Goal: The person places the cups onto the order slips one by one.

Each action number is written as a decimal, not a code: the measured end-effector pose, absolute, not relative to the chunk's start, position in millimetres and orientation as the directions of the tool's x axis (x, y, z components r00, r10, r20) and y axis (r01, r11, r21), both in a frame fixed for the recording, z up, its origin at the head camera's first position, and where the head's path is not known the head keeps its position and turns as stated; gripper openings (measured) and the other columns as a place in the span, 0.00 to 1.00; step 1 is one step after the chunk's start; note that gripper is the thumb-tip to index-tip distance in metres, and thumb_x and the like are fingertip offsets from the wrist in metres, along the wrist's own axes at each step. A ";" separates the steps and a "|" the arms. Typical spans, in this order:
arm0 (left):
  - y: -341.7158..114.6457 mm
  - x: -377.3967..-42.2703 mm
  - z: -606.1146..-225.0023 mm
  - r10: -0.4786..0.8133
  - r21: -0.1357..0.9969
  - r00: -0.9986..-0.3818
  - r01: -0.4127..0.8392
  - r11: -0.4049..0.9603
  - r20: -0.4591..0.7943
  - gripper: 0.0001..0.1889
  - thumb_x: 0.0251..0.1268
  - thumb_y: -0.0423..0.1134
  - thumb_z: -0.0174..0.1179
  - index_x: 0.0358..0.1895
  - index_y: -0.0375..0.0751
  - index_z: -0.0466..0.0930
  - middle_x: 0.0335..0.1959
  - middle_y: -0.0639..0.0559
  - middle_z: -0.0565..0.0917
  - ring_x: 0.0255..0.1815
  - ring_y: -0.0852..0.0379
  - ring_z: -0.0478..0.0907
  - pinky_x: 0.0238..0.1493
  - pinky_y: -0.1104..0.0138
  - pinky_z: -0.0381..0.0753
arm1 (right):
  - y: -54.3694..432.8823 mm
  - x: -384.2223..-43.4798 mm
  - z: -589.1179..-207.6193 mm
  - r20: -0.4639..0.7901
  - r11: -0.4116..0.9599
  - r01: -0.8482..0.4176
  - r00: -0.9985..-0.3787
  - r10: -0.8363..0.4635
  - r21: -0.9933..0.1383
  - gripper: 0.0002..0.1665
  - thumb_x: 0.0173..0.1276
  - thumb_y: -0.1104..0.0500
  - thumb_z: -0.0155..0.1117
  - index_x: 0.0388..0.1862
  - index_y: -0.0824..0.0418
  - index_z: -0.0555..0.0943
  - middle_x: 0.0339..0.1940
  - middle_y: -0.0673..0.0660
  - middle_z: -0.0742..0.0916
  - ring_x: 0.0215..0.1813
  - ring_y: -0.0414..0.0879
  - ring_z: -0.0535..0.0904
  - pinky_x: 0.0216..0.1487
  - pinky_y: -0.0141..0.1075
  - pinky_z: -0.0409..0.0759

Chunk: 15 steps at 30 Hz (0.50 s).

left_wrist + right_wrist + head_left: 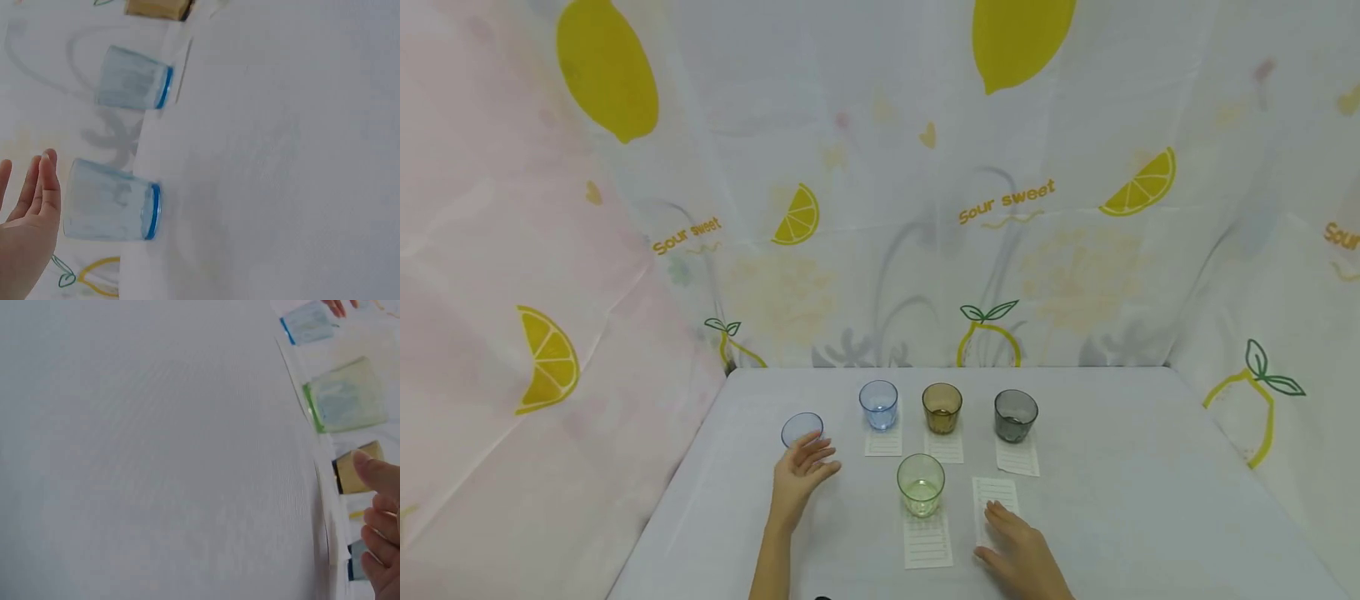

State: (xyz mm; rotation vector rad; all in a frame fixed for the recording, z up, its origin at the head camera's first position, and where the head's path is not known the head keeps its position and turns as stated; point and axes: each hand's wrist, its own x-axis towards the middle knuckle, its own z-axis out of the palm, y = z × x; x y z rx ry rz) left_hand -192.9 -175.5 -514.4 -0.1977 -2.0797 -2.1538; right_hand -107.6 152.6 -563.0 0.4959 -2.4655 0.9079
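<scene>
My left hand (pixel 797 483) is raised just in front of a clear blue glass (pixel 797 419) at the left, its fingers spread and holding nothing. In the left wrist view, the fingers (pixel 50 181) stand beside that glass (pixel 109 203), with a small gap between. My right hand (pixel 1021 554) hovers over a lined white paper slip (pixel 994 493), fingers loosely bent around nothing; it covers the slip's lower part. Between the hands, a green glass (pixel 921 487) stands upright at the top end of another lined slip (pixel 928 546).
Farther back stand a second blue glass (pixel 878 407), an amber glass (pixel 942 410) and a grey glass (pixel 1015 417), each at a lined slip. Behind the white table (pixel 1135 483) hangs a lemon-print cloth (pixel 895 208), which also lines both sides.
</scene>
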 end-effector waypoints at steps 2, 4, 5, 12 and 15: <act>-188.8 -193.4 -511.1 -0.080 0.977 -0.974 0.212 -0.007 0.211 0.31 0.48 0.22 0.67 0.59 0.24 0.67 0.51 0.32 0.76 0.49 0.45 0.80 0.47 0.72 0.80 | 164.1 -104.2 -565.0 0.553 0.737 -0.468 -0.819 -0.154 -0.488 0.33 0.36 0.57 0.80 0.41 0.74 0.83 0.43 0.66 0.86 0.46 0.58 0.83 0.44 0.41 0.82; -200.0 -194.7 -508.8 -0.163 0.976 -0.963 0.214 0.030 0.216 0.30 0.48 0.21 0.67 0.58 0.23 0.68 0.49 0.35 0.78 0.46 0.50 0.81 0.46 0.74 0.80 | 174.7 -100.2 -567.6 0.556 0.757 -0.446 -0.821 -0.133 -0.477 0.34 0.34 0.56 0.81 0.41 0.73 0.83 0.43 0.65 0.86 0.45 0.58 0.83 0.45 0.37 0.82; -204.5 -195.6 -508.0 -0.201 0.977 -0.956 0.207 0.052 0.214 0.29 0.48 0.21 0.67 0.57 0.24 0.69 0.48 0.36 0.78 0.45 0.51 0.81 0.45 0.75 0.79 | 179.5 -98.3 -568.6 0.554 0.767 -0.437 -0.822 -0.129 -0.470 0.35 0.33 0.55 0.81 0.41 0.72 0.83 0.43 0.64 0.86 0.45 0.59 0.82 0.45 0.37 0.82; -220.5 -209.0 -507.9 -0.379 0.966 -0.902 0.129 0.224 0.208 0.37 0.47 0.31 0.72 0.64 0.32 0.66 0.59 0.36 0.71 0.57 0.43 0.68 0.50 0.68 0.74 | 200.3 -86.3 -569.8 0.471 0.814 -0.331 -0.878 -0.081 -0.477 0.38 0.32 0.51 0.82 0.44 0.70 0.82 0.45 0.63 0.86 0.48 0.62 0.80 0.47 0.40 0.81; -223.4 -216.8 -509.0 -0.353 0.966 -0.915 0.121 0.228 0.198 0.45 0.47 0.33 0.72 0.70 0.34 0.57 0.67 0.32 0.62 0.66 0.37 0.58 0.59 0.51 0.67 | 204.1 -81.8 -566.1 0.333 0.789 -0.257 -0.940 -0.070 -0.559 0.40 0.37 0.50 0.80 0.47 0.72 0.80 0.50 0.66 0.84 0.54 0.65 0.76 0.54 0.50 0.75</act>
